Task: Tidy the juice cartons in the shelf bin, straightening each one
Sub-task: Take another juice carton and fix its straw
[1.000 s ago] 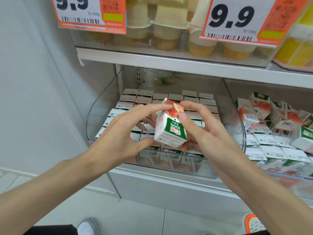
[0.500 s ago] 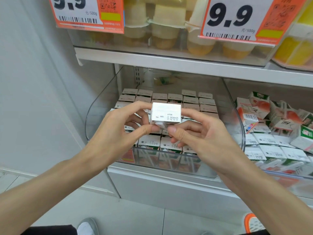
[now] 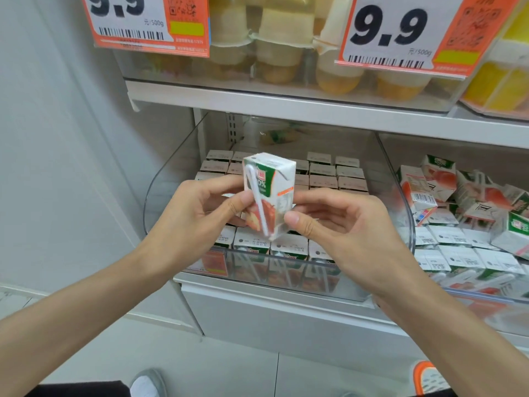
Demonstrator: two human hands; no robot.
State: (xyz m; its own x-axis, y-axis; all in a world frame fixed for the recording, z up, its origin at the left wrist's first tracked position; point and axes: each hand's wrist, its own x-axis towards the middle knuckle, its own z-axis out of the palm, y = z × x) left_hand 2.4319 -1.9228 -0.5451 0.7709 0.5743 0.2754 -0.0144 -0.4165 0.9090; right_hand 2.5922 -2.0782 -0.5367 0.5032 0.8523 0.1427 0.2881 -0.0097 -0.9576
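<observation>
Holding one juice carton [image 3: 269, 193] at frame centre: left hand [image 3: 194, 222] pinches its left edge, thumb on the front face beside the straw [image 3: 257, 202]; right hand [image 3: 343, 227] grips the lower right corner, fingers curled behind. Carton upright, slightly tilted, raised above the front rows of the clear bin [image 3: 160, 179]. Packed cartons [image 3: 323, 173] stand in rows up to the bin's back. Open air lies between those tops and the shelf edge [image 3: 286, 107] above. Right of frame: neighbouring bin [image 3: 406, 224], its cartons jumbled.
</observation>
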